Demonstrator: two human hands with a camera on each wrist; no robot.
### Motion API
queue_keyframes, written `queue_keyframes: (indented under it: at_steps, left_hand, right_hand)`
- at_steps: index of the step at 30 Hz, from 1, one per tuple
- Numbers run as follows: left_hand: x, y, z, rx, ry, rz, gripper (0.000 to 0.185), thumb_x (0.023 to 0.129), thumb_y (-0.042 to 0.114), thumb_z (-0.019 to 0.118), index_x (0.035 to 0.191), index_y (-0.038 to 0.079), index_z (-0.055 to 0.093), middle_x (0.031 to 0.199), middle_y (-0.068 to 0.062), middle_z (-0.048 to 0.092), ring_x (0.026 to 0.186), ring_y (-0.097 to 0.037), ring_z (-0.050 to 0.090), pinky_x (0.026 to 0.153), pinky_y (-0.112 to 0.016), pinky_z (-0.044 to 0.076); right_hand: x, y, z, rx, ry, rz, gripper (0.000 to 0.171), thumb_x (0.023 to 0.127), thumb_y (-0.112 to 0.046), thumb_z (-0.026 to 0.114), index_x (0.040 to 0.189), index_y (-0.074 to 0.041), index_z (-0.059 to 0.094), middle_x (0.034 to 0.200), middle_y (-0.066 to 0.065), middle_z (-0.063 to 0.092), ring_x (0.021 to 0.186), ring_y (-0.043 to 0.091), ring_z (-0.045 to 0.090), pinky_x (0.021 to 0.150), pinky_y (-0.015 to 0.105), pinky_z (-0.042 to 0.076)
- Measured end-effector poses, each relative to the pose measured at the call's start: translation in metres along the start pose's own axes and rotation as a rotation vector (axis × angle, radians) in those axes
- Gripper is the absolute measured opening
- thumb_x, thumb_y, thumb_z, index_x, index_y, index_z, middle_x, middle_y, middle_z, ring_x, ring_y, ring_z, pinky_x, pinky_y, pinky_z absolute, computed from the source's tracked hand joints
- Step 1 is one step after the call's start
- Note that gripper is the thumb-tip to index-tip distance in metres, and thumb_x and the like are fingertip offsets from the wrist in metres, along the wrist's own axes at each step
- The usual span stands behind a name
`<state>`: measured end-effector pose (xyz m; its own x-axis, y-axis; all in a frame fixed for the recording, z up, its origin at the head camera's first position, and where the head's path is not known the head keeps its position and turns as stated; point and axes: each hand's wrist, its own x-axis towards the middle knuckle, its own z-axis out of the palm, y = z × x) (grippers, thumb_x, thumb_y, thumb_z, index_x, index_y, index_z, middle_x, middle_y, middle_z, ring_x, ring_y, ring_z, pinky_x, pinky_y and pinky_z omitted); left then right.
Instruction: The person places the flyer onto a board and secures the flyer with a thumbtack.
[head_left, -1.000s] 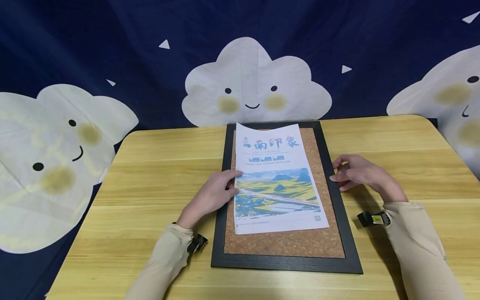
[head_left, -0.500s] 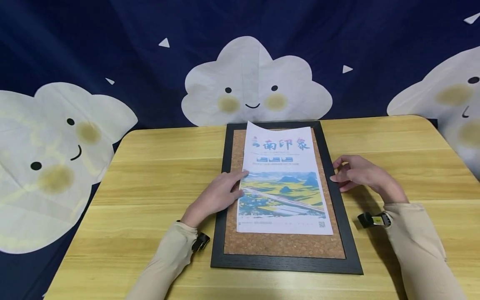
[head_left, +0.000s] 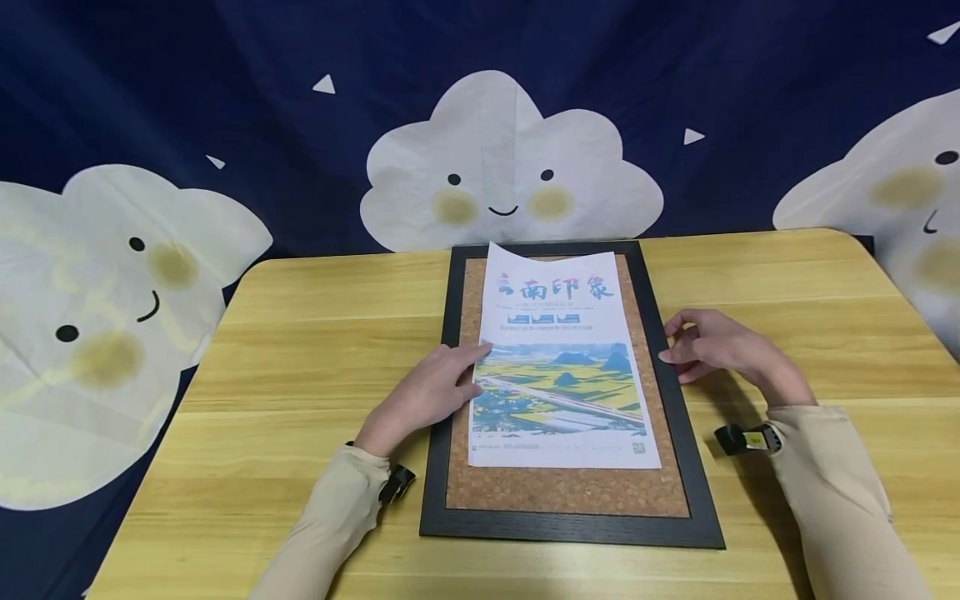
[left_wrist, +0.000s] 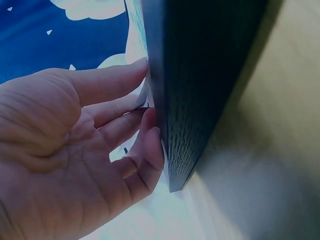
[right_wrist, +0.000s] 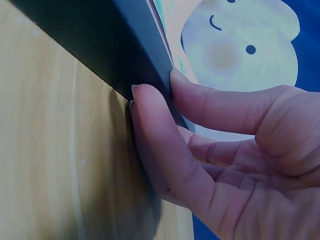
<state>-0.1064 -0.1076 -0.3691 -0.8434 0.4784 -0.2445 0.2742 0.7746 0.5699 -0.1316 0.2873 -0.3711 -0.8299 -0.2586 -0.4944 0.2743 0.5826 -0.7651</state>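
Note:
A black-framed cork board (head_left: 696, 467) lies flat on the wooden table (head_left: 315, 350). On its cork sits a printed poster (head_left: 558, 367) with a landscape picture, almost square to the frame. My left hand (head_left: 450, 379) rests across the frame's left side, its straight fingers touching the poster's left edge. In the left wrist view that hand (left_wrist: 75, 150) lies against the dark frame (left_wrist: 200, 75). My right hand (head_left: 690, 346) touches the outer right edge of the frame. Seen from the right wrist, its fingers (right_wrist: 165, 150) press the frame's side (right_wrist: 110, 40) with the thumb on the table.
A dark blue backdrop with smiling white clouds (head_left: 510, 175) hangs right behind the table's far edge. Bare wood shows on both sides of the frame and in a narrow strip at the front. A small camera is strapped on each wrist (head_left: 746, 437).
The poster has turned from a tilt to nearly straight, its top edge swinging right, then slid slightly left. My left fingers stayed on its edge. The right hand has not moved.

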Motion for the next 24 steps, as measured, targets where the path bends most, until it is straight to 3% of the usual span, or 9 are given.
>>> queue_keyframes:
  at_steps: [3, 5, 10, 13, 17, 24]
  left_hand:
    - [-0.0016, 0.0010, -0.0006, 0.021, -0.001, -0.007, 0.059, 0.103, 0.013, 0.065, 0.159, 0.012, 0.044, 0.150, -0.009, 0.056, 0.106, -0.024, 0.047, 0.082, -0.041, 0.040]
    - [-0.0025, 0.0012, -0.0007, 0.030, -0.002, -0.009, 0.059, 0.103, 0.012, 0.065, 0.159, 0.012, 0.044, 0.162, -0.007, 0.043, 0.108, -0.025, 0.047, 0.083, -0.042, 0.040]
    - [-0.0033, 0.0022, -0.0007, 0.045, 0.003, -0.010, 0.059, 0.103, 0.011, 0.065, 0.158, 0.011, 0.045, 0.159, -0.008, 0.047, 0.114, -0.026, 0.050, 0.086, -0.042, 0.041]
    - [-0.0030, 0.0035, -0.0003, 0.054, 0.010, -0.014, 0.059, 0.103, 0.011, 0.066, 0.158, 0.009, 0.045, 0.161, -0.010, 0.043, 0.133, -0.029, 0.049, 0.099, -0.045, 0.045]
    - [-0.0026, 0.0045, 0.0002, 0.074, 0.014, -0.024, 0.058, 0.102, 0.011, 0.066, 0.157, 0.007, 0.047, 0.165, -0.015, 0.036, 0.149, -0.036, 0.034, 0.114, -0.054, 0.038]
    - [-0.0021, 0.0044, 0.0018, 0.110, 0.045, 0.000, 0.057, 0.101, 0.010, 0.068, 0.154, 0.004, 0.049, 0.168, -0.019, 0.026, 0.152, -0.040, 0.028, 0.115, -0.055, 0.038]
  right_hand:
    - [0.0001, -0.0002, 0.0002, -0.002, 0.000, 0.000, 0.045, 0.100, -0.002, 0.066, 0.131, 0.016, 0.039, 0.098, 0.017, 0.056, 0.081, 0.023, 0.066, 0.071, 0.038, 0.063]
    - [0.0002, -0.0001, 0.0003, -0.003, 0.000, 0.000, 0.045, 0.100, -0.002, 0.066, 0.131, 0.016, 0.038, 0.098, 0.017, 0.056, 0.081, 0.023, 0.066, 0.071, 0.038, 0.063]
    - [0.0003, 0.0001, 0.0005, -0.006, 0.000, -0.005, 0.045, 0.100, -0.002, 0.066, 0.131, 0.016, 0.039, 0.099, 0.017, 0.057, 0.081, 0.024, 0.066, 0.071, 0.038, 0.063]
    - [0.0002, -0.0001, 0.0003, -0.008, 0.002, -0.006, 0.045, 0.099, -0.002, 0.066, 0.131, 0.016, 0.039, 0.099, 0.017, 0.057, 0.081, 0.024, 0.066, 0.071, 0.038, 0.063]
    - [0.0002, -0.0002, 0.0003, -0.009, 0.002, -0.005, 0.045, 0.099, -0.002, 0.066, 0.131, 0.016, 0.039, 0.100, 0.018, 0.057, 0.081, 0.023, 0.066, 0.071, 0.038, 0.063]
    - [-0.0011, -0.0002, -0.0001, -0.010, 0.000, -0.012, 0.044, 0.100, -0.002, 0.065, 0.130, 0.016, 0.039, 0.098, 0.016, 0.055, 0.080, 0.024, 0.066, 0.070, 0.038, 0.063]
